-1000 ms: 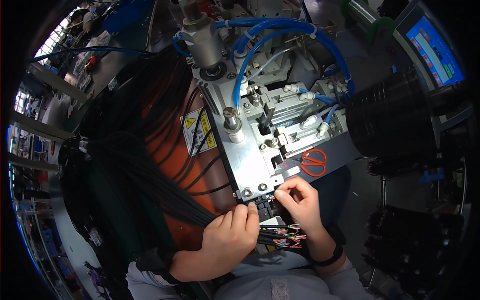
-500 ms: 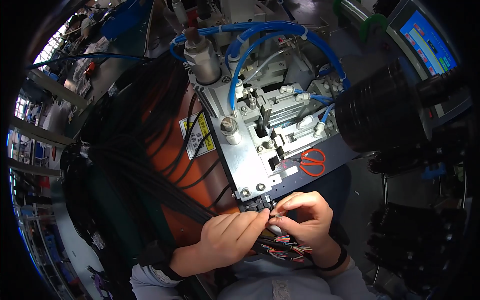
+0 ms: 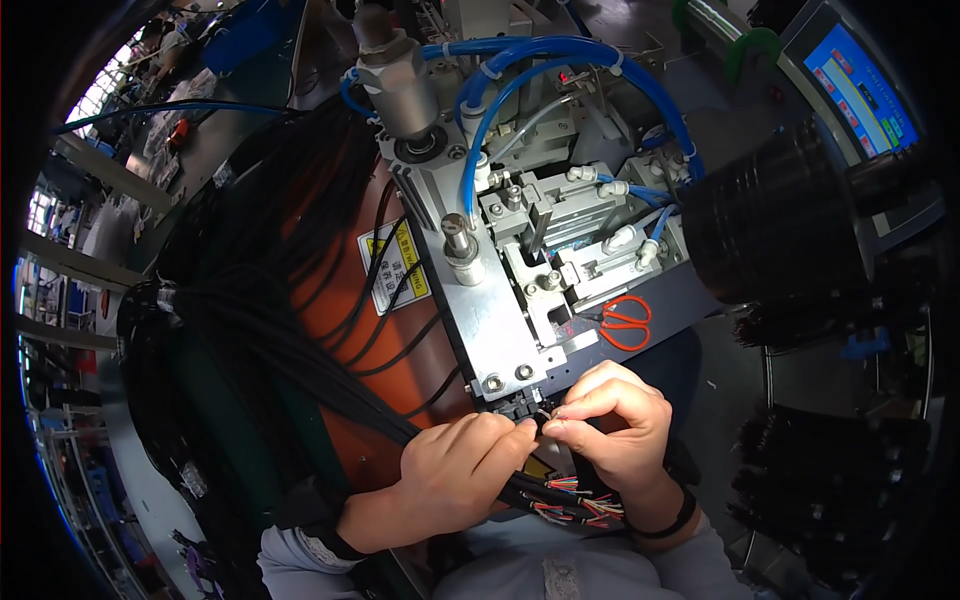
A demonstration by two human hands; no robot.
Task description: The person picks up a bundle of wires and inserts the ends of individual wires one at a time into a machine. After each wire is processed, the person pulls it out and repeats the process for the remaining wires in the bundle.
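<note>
**Fine wire ends pinched at the mouth of the metal fixture**

Nearest the wearer, a fan of thin stripped wires with red, green and white insulation point(image 3: 575, 500) is seen splaying out below the wrists, just under the black wristband point(image 3: 668, 522) worn on the right arm. These ends are judged to be light, limp and easily bent; the bare tips look fragile and are best not squeezed. Just above them, the left hand point(image 3: 455, 475) is closed around a thick bundle of black sheathed cables point(image 3: 300, 350), with its fingertips pinched together at the front. The right hand point(image 3: 610, 425) is curled shut, thumb and forefinger pinched on one fine wire end, touching the fingertips of the left hand. The pinch point lies directly at a small black connector block point(image 3: 515, 407) under the lower edge of the machine. The bundle is judged flexible but springy as a whole, so it is best held by the sheath a little behind the stripped ends, while a single wire is taken by its insulation.

Beyond the hands, a silver metal plate with two bolts point(image 3: 500, 345) is seen, then a pair of red-handled scissors point(image 3: 625, 322) lying on the dark bench. Farther back, blue pneumatic hoses point(image 3: 540, 60) arch over the fixture, and a blue-lit screen point(image 3: 860, 95) stands at the far right.
</note>
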